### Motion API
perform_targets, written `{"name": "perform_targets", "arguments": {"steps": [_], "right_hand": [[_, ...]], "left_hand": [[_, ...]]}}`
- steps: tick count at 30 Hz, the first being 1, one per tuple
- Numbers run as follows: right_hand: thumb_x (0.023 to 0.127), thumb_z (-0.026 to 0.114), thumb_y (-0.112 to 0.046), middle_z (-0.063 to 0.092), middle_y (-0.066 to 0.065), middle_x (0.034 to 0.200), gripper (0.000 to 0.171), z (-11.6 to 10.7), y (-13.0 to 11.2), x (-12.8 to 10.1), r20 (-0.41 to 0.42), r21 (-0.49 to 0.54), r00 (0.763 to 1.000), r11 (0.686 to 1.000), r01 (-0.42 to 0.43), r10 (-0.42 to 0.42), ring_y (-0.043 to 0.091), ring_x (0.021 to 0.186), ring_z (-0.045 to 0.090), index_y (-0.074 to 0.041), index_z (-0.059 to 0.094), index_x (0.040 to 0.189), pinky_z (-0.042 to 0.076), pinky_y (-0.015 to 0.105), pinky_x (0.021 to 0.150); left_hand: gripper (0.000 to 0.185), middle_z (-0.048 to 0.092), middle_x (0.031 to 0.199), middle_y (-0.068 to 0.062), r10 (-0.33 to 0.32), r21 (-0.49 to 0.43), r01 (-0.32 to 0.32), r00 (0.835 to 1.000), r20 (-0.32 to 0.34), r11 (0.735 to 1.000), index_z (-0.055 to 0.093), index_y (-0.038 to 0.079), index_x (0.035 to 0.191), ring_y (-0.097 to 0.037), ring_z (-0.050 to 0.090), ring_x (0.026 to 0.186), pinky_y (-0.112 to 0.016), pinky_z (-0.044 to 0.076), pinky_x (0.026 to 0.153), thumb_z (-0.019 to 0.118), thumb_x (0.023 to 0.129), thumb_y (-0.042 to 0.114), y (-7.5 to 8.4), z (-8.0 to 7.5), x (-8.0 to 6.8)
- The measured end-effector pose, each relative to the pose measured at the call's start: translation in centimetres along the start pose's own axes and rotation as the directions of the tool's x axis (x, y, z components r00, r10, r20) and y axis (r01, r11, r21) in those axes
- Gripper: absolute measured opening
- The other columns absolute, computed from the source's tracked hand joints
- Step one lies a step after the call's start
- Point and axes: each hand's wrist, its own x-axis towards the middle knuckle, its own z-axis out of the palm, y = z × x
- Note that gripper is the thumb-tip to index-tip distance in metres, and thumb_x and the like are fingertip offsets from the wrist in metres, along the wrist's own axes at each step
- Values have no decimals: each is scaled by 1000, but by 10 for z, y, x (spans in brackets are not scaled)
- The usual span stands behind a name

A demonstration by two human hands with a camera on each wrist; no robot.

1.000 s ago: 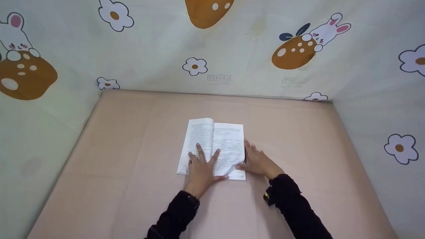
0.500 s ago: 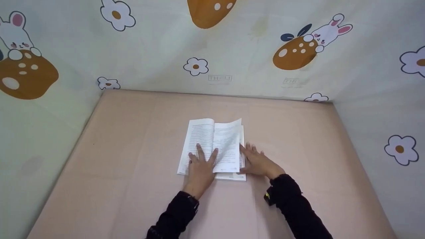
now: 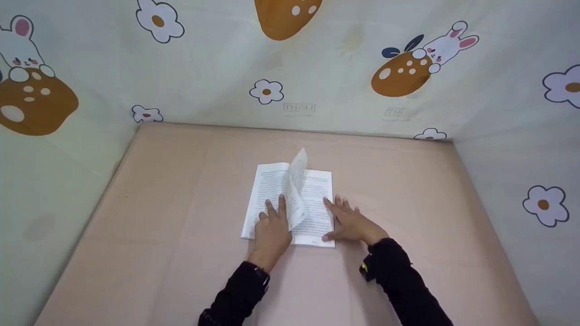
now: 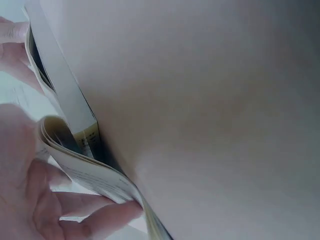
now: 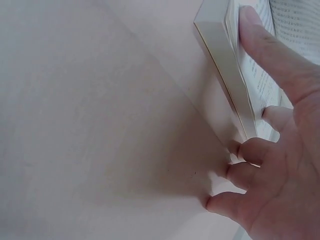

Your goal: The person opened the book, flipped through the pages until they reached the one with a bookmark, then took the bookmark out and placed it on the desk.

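An open book with printed pages lies on the table. One page stands up near the spine, its lower corner curling to the right. My left hand rests on the left-hand page, fingers spread toward the top and beside the raised page; its thumb is hidden in the head view. At the book's right edge is my right hand, thumb and index finger resting on the right-hand page. In the right wrist view its other fingers reach down beside the page block. The left wrist view shows pages bowed up against the left fingers.
A pinkish-beige tabletop surrounds the book. Pale fabric walls printed with rabbits and flowers stand at the back and both sides.
The page has lifted off the right side and swung left, now upright by the spine. The right thumb and index finger have come onto the page beneath; the left fingers have drawn closer together.
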Motion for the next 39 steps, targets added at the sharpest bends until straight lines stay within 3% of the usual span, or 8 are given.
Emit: {"name": "perform_targets", "arguments": {"steps": [12, 16, 22, 27, 30, 33, 36, 39], "right_hand": [[73, 74, -45, -4, 25, 152, 103, -1, 2, 2, -10, -10, 1000, 1000, 0, -1, 41, 141, -4, -13, 14, 150, 1, 62, 110], [73, 73, -47, -5, 25, 152, 104, 0, 1, 2, 9, -11, 1000, 1000, 6, -6, 41, 141, -4, -13, 13, 150, 0, 62, 110], [72, 74, -47, -4, 25, 152, 105, 0, 1, 1, 11, -12, 1000, 1000, 9, -9, 41, 141, -3, -12, 13, 150, 0, 63, 110], [71, 75, -46, -5, 25, 152, 106, -1, 1, 1, 20, 2, 1000, 1000, 7, -7, 41, 141, -4, -13, 12, 150, -1, 62, 110], [71, 75, -44, -5, 24, 152, 106, -2, 1, 1, 17, 16, 1000, 1000, 2, -3, 40, 141, -5, -13, 12, 150, -1, 62, 110], [70, 76, -43, -6, 23, 153, 106, -3, 2, 0, 11, 32, 1000, 999, -2, 2, 39, 141, -6, -14, 13, 150, -2, 60, 111], [70, 77, -43, -7, 23, 153, 107, -2, 3, -1, 17, 37, 1000, 999, 0, -1, 38, 141, -7, -14, 12, 150, -2, 59, 111], [70, 76, -44, -8, 23, 153, 108, -3, 5, 0, 24, 43, 1000, 999, 2, -3, 38, 141, -8, -13, 11, 151, -3, 59, 111]], "left_hand": [[74, 38, 139, -32, -11, -49, 8, 997, -79, 999, 22, 1, 147, -33, 62, 72, -31, 51, 52, 61, 83, 6, 2, 1, 0], [83, 22, 151, -24, -10, -2, 10, 999, -37, 1000, 25, 14, 148, -28, 57, 75, -27, 48, 46, 62, 77, -7, -5, 3, -2], [85, 36, 146, -17, -28, 44, 26, 998, 59, 999, 30, 23, 147, -26, 51, 84, -24, 43, 45, 62, 76, -10, -10, 2, -4], [80, 40, 141, -24, -66, 44, 60, 986, 155, 997, 24, 25, 148, -38, 49, 106, -35, 50, 73, 59, 82, -4, -8, -1, -3], [72, 45, 136, -27, -88, 61, 79, 983, 160, 995, 26, 27, 148, -49, 37, 124, -51, 34, 102, 52, 87, -1, -8, -4, 0], [64, 48, 131, -31, -77, 84, 65, 985, 155, 994, 29, 21, 147, -51, 31, 130, -57, 17, 110, 48, 89, 1, -8, -6, 1], [55, 52, 125, -34, -73, 72, 66, 992, 103, 995, 35, 11, 144, -47, 44, 121, -52, 30, 106, 46, 91, 2, -8, -4, -1], [46, 54, 119, -36, -77, 25, 76, 997, 12, 997, 42, 4, 139, -42, 56, 103, -42, 50, 84, 47, 93, 11, -6, -1, -1]]}}
